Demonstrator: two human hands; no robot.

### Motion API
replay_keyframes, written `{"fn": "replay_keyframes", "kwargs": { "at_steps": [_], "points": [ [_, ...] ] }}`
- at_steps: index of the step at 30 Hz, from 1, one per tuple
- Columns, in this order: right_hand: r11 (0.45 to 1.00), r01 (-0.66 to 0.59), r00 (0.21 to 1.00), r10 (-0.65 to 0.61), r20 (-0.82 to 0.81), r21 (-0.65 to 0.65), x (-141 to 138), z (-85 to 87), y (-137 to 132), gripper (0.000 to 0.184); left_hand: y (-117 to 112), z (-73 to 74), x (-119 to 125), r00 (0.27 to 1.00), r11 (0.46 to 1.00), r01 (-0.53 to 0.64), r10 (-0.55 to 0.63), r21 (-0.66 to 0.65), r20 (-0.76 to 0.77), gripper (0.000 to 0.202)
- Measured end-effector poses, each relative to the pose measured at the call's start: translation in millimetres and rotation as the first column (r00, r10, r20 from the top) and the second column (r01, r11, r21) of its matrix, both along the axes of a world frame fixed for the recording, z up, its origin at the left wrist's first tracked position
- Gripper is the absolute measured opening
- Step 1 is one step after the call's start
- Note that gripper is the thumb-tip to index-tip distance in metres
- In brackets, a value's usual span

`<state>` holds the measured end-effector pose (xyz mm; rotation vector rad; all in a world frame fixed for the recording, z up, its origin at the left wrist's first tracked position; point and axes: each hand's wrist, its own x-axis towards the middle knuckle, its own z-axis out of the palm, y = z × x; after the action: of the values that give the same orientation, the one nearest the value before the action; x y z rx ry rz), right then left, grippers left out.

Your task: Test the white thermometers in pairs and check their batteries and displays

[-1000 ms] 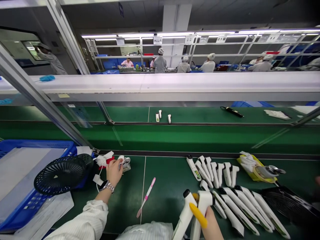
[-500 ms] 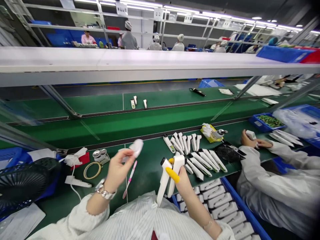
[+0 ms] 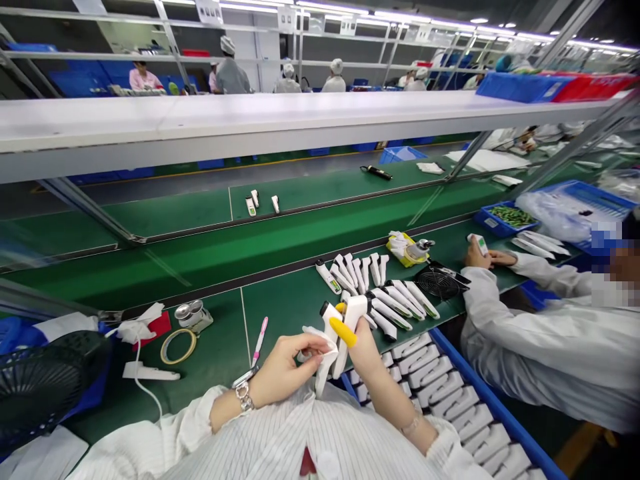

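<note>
My right hand [image 3: 366, 353], with yellow finger cots [image 3: 343, 331] on it, is closed around two white handheld thermometers, one thermometer [image 3: 357, 308] beside the other. In my left hand [image 3: 287, 367] a white cloth [image 3: 327, 348] is pinched between thumb and fingers. The cloth lies against the left thermometer [image 3: 324, 378], partly covering its body. Behind my hands, several more thermometers [image 3: 400, 300] lie in rows on the green bench. A pink and white toothbrush [image 3: 260, 341] lies just beyond my left wrist.
A blue crate [image 3: 505, 423] full of white thermometers stands at my right. A co-worker's hand [image 3: 479, 255] holds another device farther right. At left are a tape roll [image 3: 179, 347], a cabled white device [image 3: 150, 372] and a black fan [image 3: 50, 380]. A shelf [image 3: 300, 113] crosses ahead.
My left hand has come down and to the right, bringing the cloth onto the left thermometer. My right hand keeps its hold. The view has shifted somewhat.
</note>
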<state>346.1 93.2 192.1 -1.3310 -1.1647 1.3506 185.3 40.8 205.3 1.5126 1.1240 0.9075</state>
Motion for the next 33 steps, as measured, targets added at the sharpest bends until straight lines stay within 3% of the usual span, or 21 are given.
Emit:
{"fn": "replay_keyframes", "kwargs": {
  "at_steps": [3,6,11,14,18,23,30,33],
  "points": [
    [1.0,-0.01,1.0,0.01,-0.011,0.002,-0.9,-3.5,0.1,0.043,-0.4,-3.2,2.2,1.0,1.0,-0.002,0.002,-0.011,0.008,0.019],
    [0.999,-0.027,0.999,0.027,-0.035,0.023,-2.9,-5.3,-0.9,0.041,-0.1,-8.3,4.0,0.995,0.996,-0.087,0.088,0.024,-0.05,0.018],
    [0.999,-0.043,0.994,0.044,-0.1,0.021,-5.0,-4.2,-4.9,0.042,1.1,-13.2,4.7,0.973,0.978,-0.211,0.209,-0.001,-0.1,0.047],
    [0.999,-0.038,0.989,0.043,-0.139,0.037,-5.1,-3.3,-6.0,0.041,2.5,-13.8,6.8,0.994,0.981,-0.09,0.098,-0.17,0.04,0.056],
    [0.997,-0.008,0.993,0.018,-0.118,0.081,-3.2,0.2,-3.9,0.037,0.9,-20.1,10.5,0.97,0.936,0.111,-0.028,-0.335,0.241,0.053],
    [0.995,0.046,0.992,-0.035,-0.124,0.088,0.6,1.5,-2.5,0.043,-4.6,-31.3,9.5,0.932,0.901,0.193,-0.044,-0.389,0.359,0.051],
    [0.999,-0.025,0.981,0.029,-0.191,0.027,-1.3,-5.5,-11.3,0.042,9.9,-22.7,11.5,0.911,0.913,0.195,-0.032,-0.359,0.412,0.053],
    [0.998,0.027,0.984,-0.017,-0.179,0.053,3.1,-4.0,-10.0,0.042,8.6,-26.8,13.9,0.903,0.907,0.24,-0.078,-0.346,0.422,0.057]
  ]
}}
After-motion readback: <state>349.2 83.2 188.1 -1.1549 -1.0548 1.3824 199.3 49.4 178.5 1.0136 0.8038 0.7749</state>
